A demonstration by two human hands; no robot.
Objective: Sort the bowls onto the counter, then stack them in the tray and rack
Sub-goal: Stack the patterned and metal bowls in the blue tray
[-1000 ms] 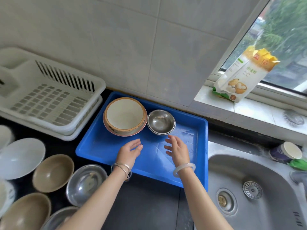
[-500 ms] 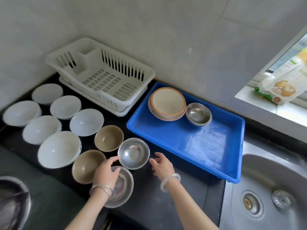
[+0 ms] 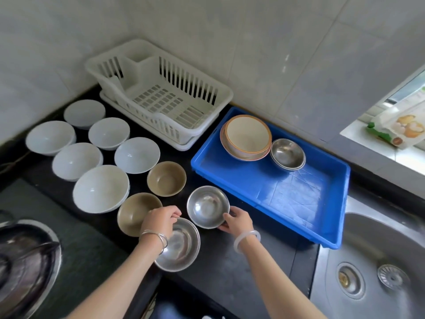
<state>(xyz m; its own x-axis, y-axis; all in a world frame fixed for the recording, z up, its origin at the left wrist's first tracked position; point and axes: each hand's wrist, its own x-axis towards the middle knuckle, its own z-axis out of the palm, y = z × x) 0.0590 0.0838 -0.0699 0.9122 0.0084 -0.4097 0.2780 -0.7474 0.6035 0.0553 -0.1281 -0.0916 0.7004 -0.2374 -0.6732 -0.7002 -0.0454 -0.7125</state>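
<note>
Two steel bowls stand on the black counter in front of me. My right hand [image 3: 236, 221] grips the rim of the farther steel bowl [image 3: 207, 206]. My left hand [image 3: 159, 221] pinches the far rim of the nearer steel bowl [image 3: 181, 246]. Two brown bowls [image 3: 166, 178] [image 3: 133, 212] sit just left of them, and several white bowls [image 3: 101, 187] spread further left. The blue tray [image 3: 287, 199] holds a stack of cream bowls [image 3: 247, 137] and a stack of steel bowls [image 3: 287, 154] at its far end. The white rack [image 3: 161, 95] is empty.
A steel sink [image 3: 372, 268] lies to the right of the tray. A stove burner with a pan [image 3: 25, 261] is at the lower left. A flour bag [image 3: 400, 128] rests on the window sill. Tiled wall runs behind the rack and tray.
The view swung left from the tray to the counter. Both hands left the tray, came down to the two steel bowls and closed on their rims.
</note>
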